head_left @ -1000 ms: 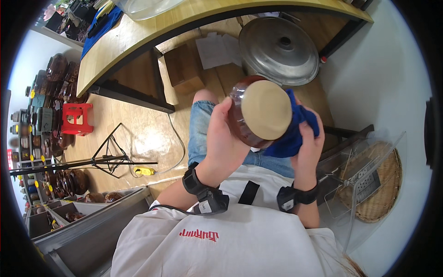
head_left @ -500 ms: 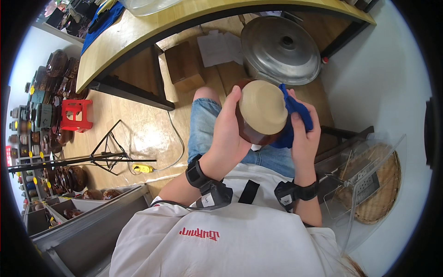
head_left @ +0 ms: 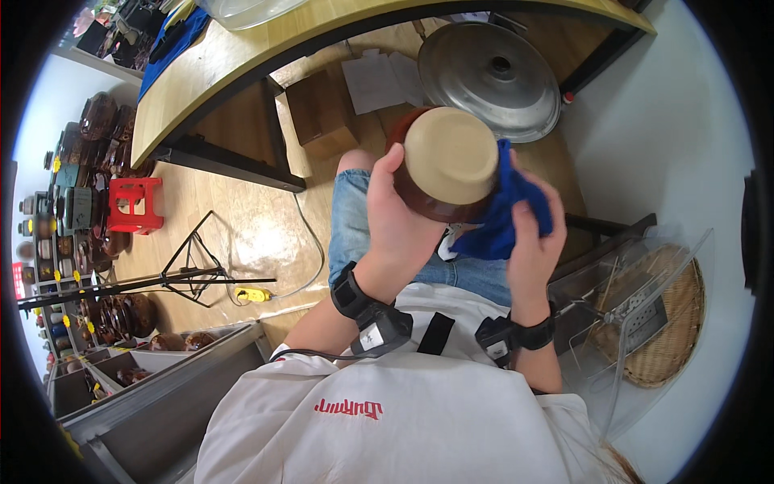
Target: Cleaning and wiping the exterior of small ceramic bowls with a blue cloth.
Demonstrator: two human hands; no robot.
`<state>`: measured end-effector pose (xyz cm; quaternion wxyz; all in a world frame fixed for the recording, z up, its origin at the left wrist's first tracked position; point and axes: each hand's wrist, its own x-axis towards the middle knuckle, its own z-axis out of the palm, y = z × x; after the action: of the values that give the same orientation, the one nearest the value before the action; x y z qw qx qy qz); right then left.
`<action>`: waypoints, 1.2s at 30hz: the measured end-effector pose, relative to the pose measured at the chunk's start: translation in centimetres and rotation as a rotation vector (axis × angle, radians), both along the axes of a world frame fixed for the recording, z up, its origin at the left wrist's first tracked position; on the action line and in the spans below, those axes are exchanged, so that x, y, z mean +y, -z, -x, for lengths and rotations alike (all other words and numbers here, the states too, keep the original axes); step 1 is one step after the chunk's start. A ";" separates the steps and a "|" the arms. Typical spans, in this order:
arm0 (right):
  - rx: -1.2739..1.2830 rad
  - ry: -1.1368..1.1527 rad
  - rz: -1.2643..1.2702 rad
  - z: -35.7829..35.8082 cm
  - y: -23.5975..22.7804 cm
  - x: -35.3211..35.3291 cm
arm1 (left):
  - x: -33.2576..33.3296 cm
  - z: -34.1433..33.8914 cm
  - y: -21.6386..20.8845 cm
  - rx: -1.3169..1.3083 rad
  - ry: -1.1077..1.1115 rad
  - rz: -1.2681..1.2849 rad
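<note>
A brown glazed ceramic pot with an unglazed cream base is held above my lap, its base turned up toward me. My left hand grips the pot from the left and below, the thumb lying against its side. In my right hand is a bunched blue cloth, pinched between thumb and fingers. Part of the cloth presses on the right side of the pot, and a fold hangs below it. The pot's opening is hidden from view.
A wooden table with a dark frame spans the far side. Beneath it are a large metal lid and a cardboard box. A red stool, a black tripod and shelved jars stand left; a woven basket is right.
The pot has moved slightly up and left, its base facing me more fully. My right hand and the blue cloth have shifted, and more of the cloth now hangs below the pot.
</note>
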<state>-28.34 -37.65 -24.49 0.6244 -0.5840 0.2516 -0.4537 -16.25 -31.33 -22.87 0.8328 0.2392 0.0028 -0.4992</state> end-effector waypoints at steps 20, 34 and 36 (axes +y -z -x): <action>0.272 -0.013 0.348 -0.1 1.0 0.2 | 0.3 -0.2 0.8 0.028 -0.012 -0.076; -0.075 -0.026 0.070 1.0 -2.9 -2.0 | 1.7 -2.6 2.8 0.342 0.128 0.222; -0.050 -0.045 0.068 0.8 -3.0 -3.1 | 1.5 -2.4 2.0 0.301 0.114 0.183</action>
<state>-29.10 -40.77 -21.50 0.6204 -0.5986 0.2073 -0.4624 -13.89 -29.83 -24.82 0.8116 0.0845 0.0685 -0.5740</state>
